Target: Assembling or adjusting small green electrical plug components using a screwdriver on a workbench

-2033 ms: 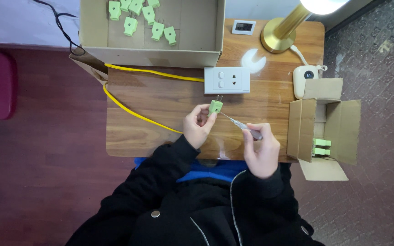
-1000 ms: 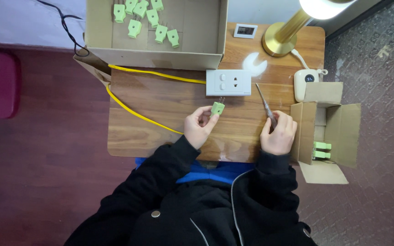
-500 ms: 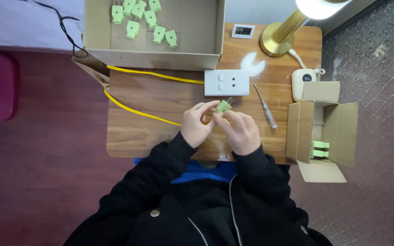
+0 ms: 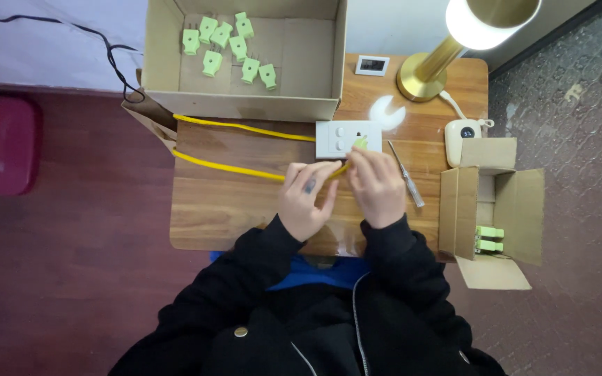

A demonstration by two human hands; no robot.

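My right hand [image 4: 379, 186] pinches a small green plug [image 4: 361, 143] at its fingertips, right at the lower edge of the white socket block [image 4: 339, 138]. My left hand [image 4: 306, 197] is beside it, with its fingers closed on the end of the yellow cable [image 4: 231, 168], which runs between both hands towards the plug. A thin screwdriver [image 4: 407, 175] lies on the wooden table [image 4: 224, 209] just right of my right hand, with no hand on it.
A large open cardboard box [image 4: 318, 63] at the back holds several green plugs [image 4: 230, 43]. A smaller open box [image 4: 517, 209] at the right holds two more. A brass lamp [image 4: 426, 73], a white gadget [image 4: 462, 138] and a small display [image 4: 372, 65] stand at the back right.
My right hand laid the screwdriver down at the right, then joined the left hand on the plug. Both hands have since moved up with the plug to the white socket block.
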